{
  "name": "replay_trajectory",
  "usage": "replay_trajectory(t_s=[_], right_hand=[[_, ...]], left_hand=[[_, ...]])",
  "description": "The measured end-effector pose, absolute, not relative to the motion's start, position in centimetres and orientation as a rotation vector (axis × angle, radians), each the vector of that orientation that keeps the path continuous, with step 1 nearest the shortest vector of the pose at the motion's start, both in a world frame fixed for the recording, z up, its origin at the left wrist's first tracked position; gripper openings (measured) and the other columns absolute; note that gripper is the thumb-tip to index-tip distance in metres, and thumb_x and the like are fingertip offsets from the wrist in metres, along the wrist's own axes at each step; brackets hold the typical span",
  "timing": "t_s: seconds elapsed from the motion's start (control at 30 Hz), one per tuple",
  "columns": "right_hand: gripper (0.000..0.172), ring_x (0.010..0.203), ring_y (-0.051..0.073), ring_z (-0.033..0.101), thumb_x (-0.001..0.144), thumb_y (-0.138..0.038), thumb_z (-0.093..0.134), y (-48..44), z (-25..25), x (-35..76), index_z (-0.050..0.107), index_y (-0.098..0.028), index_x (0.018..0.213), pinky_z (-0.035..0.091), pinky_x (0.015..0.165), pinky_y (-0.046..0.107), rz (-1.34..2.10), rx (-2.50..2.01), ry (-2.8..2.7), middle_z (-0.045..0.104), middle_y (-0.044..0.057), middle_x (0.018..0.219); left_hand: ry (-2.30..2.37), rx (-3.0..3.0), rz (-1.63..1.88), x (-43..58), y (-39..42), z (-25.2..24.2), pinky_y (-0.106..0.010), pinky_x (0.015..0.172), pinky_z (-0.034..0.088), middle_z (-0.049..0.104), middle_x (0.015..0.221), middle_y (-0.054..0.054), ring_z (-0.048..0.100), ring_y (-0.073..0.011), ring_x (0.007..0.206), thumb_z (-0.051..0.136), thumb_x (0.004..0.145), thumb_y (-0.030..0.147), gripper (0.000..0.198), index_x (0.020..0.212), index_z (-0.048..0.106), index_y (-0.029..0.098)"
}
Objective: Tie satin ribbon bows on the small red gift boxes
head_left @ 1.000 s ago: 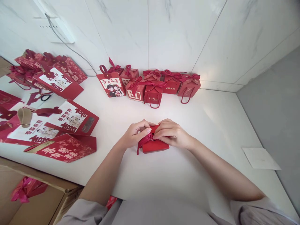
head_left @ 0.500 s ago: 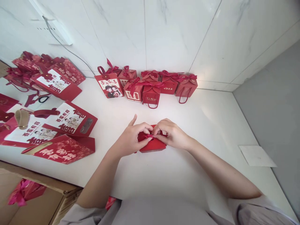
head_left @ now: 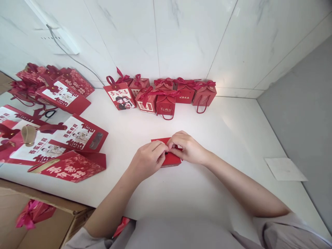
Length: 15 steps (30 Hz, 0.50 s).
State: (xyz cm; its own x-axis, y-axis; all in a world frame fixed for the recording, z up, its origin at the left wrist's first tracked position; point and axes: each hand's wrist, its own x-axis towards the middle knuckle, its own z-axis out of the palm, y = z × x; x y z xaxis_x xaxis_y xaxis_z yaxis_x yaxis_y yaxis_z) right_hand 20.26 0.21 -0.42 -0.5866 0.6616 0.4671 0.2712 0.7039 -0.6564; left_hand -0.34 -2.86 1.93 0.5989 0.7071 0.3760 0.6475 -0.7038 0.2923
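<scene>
A small red gift box (head_left: 171, 160) lies on the white table in front of me, mostly covered by my hands. My left hand (head_left: 149, 157) is closed over its top left, thumb and fingers pinched together. From the right, my right hand (head_left: 187, 147) pinches at the same spot, its fingertips almost meeting the left ones. A red ribbon runs between the fingertips on top of the box; now it is largely hidden behind the fingers.
Several ribbon-tied red gift boxes (head_left: 166, 105) stand along the tiled wall. Red gift bags (head_left: 77, 136) crowd the left side. A cardboard box (head_left: 57, 224) at lower left holds a red box with a pink bow (head_left: 32, 214). A white sheet (head_left: 284, 169) lies at the right edge.
My left hand has turned over: its raised thumb and spread fingers have come together in a pinch on the ribbon. My right hand keeps its pinch. The view has shifted slightly.
</scene>
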Motion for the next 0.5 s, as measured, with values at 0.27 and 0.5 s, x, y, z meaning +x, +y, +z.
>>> replay_trajectory(t_s=[0.27,0.5], right_hand=[[0.01,0.069,0.014,0.057,0.089,-0.013,0.056,0.1,-0.4,20.3,0.055,-0.022,0.085,0.044,0.088,0.036,0.677,-0.696,-2.185,0.063,-0.001,0.074],[0.01,0.07,0.015,0.057,0.091,-0.013,0.054,0.2,-0.5,20.3,0.056,-0.022,0.085,0.045,0.087,0.036,0.648,-0.646,-2.184,0.063,0.0,0.074]], left_hand=[[1.291,2.625,0.836,0.5,-3.6,1.6,-0.026,0.068,0.049,0.067,0.091,-0.002,0.063,-0.0153,0.077,0.049,0.084,0.004,0.018,0.09,0.056,0.02],[1.331,2.652,0.9,0.9,-3.6,1.5,-0.025,0.062,0.047,0.064,0.08,-0.001,0.06,-0.0136,0.07,0.05,0.084,0.004,0.015,0.082,0.053,0.019]])
